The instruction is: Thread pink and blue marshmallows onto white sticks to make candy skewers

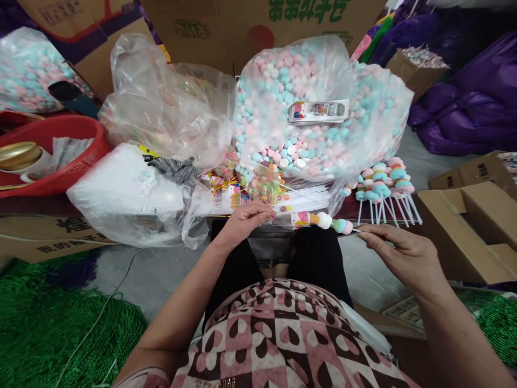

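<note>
A candy skewer with white, pink, blue and green pieces lies level between my two hands, above the table's front edge. My right hand pinches its thin white stick at the right end. The left end of the skewer sits inside a printed wrapper. My left hand has its fingertips closed at the wrapper's far left end; the clear film there is hard to make out. Just behind lie loose white sticks and a bag of small colourful gummies. Finished-looking skewers are stacked to the right.
A big clear bag of pastel marshmallows stands at the back, with a bundle of printed wrappers on it. Left are a white plastic bag and a red basket. An open cardboard box stands at the right.
</note>
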{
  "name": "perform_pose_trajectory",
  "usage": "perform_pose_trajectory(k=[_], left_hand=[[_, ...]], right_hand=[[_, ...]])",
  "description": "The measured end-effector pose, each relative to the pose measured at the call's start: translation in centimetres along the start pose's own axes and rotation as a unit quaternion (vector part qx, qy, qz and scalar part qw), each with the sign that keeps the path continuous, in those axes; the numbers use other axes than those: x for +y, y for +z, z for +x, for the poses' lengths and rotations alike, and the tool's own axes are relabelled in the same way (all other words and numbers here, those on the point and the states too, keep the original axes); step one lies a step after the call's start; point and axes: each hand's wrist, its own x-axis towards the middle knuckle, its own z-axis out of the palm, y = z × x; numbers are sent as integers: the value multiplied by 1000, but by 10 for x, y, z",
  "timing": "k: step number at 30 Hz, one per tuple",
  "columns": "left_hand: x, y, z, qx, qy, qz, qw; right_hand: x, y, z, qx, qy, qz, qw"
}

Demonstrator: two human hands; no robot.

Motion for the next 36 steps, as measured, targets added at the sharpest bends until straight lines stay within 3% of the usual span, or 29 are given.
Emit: perform_pose_trajectory(k=[4,10,13,15,18,20,25,28,32,36], left_hand=[[6,2,2,-29,12,29,999],[7,7,2,-44,-17,2,999],[10,14,3,-12,-66,-141,988],[15,19,4,-7,-89,-270,959],[28,26,8,5,-73,-412,908],[37,32,9,34,-44,-450,891],[48,48,9,48,-12,-426,903],[47,57,13,51,-13,-401,915],[45,69,21,106,-23,-399,911],[41,79,20,135,-5,-392,910]], right_hand=[[7,12,-5,-62,-38,-18,997],[8,28,-12,-87,-51,-31,994],[0,33,-14,-68,8,15,998],[-6,37,-15,-55,49,58,996],[-14,46,-17,-41,109,131,985],[-18,54,-18,-27,154,186,970],[-26,72,-20,-7,226,283,932],[-33,80,-20,-5,200,291,936],[-45,92,-24,8,191,273,943],[-53,103,-28,-5,242,330,912]])
